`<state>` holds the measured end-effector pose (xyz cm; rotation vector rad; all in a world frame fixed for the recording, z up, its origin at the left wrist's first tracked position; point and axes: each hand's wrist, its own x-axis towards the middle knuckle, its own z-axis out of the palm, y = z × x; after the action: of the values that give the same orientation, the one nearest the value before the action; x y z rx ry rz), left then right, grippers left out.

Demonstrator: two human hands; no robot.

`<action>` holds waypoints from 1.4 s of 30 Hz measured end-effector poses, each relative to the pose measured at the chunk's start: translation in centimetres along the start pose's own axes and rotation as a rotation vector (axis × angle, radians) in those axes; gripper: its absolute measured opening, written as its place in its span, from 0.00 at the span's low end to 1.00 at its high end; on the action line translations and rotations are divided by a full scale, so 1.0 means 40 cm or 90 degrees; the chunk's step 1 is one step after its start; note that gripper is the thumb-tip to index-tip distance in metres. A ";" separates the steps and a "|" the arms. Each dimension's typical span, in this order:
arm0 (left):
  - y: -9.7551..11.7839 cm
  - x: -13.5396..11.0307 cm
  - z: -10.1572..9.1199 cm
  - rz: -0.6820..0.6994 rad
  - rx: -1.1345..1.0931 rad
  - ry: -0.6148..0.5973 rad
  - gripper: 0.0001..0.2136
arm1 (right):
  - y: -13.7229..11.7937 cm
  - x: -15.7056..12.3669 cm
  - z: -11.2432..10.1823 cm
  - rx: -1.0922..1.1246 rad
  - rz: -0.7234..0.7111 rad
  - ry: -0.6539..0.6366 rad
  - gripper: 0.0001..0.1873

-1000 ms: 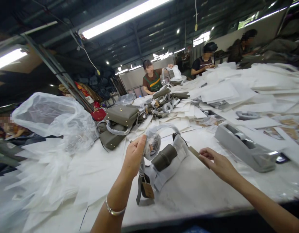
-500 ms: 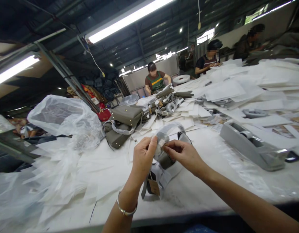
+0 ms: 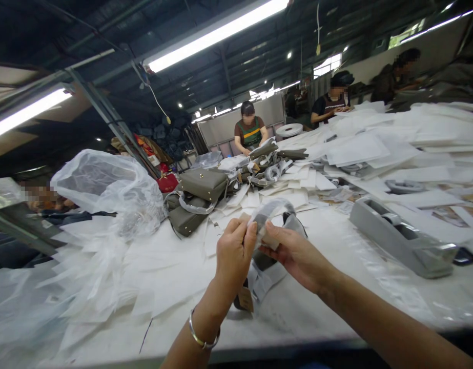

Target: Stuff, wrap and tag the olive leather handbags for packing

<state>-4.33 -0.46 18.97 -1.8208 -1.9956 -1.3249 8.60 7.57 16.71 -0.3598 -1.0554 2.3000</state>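
In the middle of the table is a small olive-grey bag [image 3: 264, 260], partly covered by white wrapping and by my hands. Its arched handle [image 3: 273, 206] is wound in a pale, translucent film. My left hand [image 3: 233, 251] is closed on the left side of this wrapped handle, thumb on top. From the right, my right hand [image 3: 297, 252] pinches the wrapped handle between thumb and fingers, close to the left fingertips. A brown cardboard tag [image 3: 244, 300] hangs below my left hand.
A grey tape dispenser [image 3: 401, 238] stands at the right. Olive bags [image 3: 203, 183] are piled beyond my hands. White sheets [image 3: 117, 287] and a clear plastic bag [image 3: 105, 179] lie at the left, with more paper stacks [image 3: 432, 133] at the right. Several people work behind.
My right hand has turned, its thumb now lying along the wrapped handle. My left hand has shifted slightly right and covers more of the bag and tag. The view has tilted slightly.
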 end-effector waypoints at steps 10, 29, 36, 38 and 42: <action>-0.001 -0.030 0.020 -0.059 -0.130 0.041 0.16 | 0.005 0.004 0.023 -0.134 -0.081 0.090 0.18; -0.018 -0.026 0.007 -0.236 -0.318 0.053 0.14 | -0.024 -0.022 -0.046 0.079 0.049 -0.056 0.17; -0.006 -0.033 -0.002 -0.202 -0.316 0.025 0.12 | 0.014 -0.021 -0.038 -0.048 -0.027 -0.006 0.14; 0.002 -0.035 -0.002 -0.188 -0.305 0.017 0.11 | 0.020 -0.019 -0.029 -0.077 -0.058 0.036 0.15; 0.021 -0.036 -0.001 -0.152 -0.270 0.027 0.08 | 0.038 -0.016 -0.014 -0.103 -0.117 0.108 0.17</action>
<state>-3.25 -1.64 18.52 -1.7218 -2.0824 -1.9691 8.78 6.72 15.19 -0.4921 -1.1408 1.9905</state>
